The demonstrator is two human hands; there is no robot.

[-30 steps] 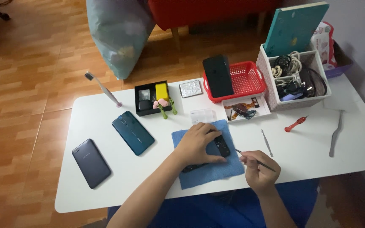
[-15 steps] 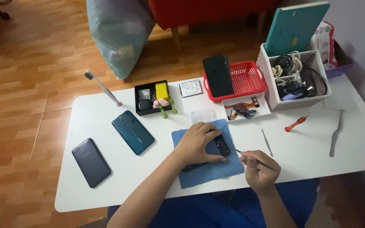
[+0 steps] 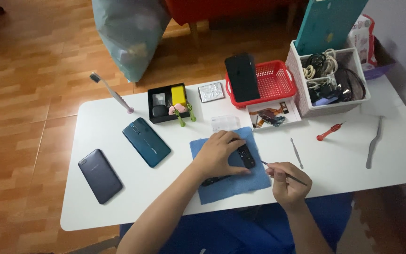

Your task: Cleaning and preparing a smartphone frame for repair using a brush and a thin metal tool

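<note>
My left hand (image 3: 219, 153) presses down on a black phone (image 3: 245, 156) that lies on a blue cloth mat (image 3: 231, 186) near the table's front edge. My right hand (image 3: 287, 181) grips a thin dark tool (image 3: 265, 163), whose tip points at the phone's right side. Most of the phone is hidden under my left hand.
On the white table (image 3: 132, 197) lie a dark grey phone (image 3: 100, 175), a teal phone (image 3: 146, 141), a black parts box (image 3: 169, 104), a red basket (image 3: 271, 84) with a black phone, a white cable bin (image 3: 327, 82), a red screwdriver (image 3: 329, 131), tweezers (image 3: 373, 142) and a metal pick (image 3: 296, 153).
</note>
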